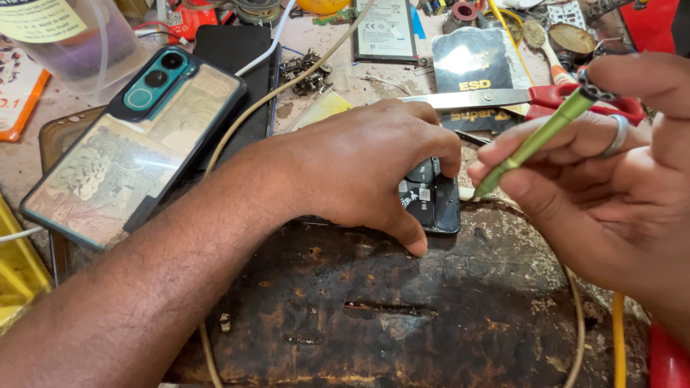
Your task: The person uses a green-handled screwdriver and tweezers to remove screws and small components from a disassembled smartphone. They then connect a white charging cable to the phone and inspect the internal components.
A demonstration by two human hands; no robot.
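A person holds an opened phone down and points a small green tool at it.

The left hand [359,169] presses flat on the opened phone [431,201] so it cannot slide on the worn mat [374,309]. Just right of it, the right hand [611,179] pinches the green screwdriver [535,140], tip tilted toward the phone. Red scissors [546,97] lie just behind.

Bright, even light is falling from above, glare is flashing off the far black pouch [471,68], and near edges are blurring.
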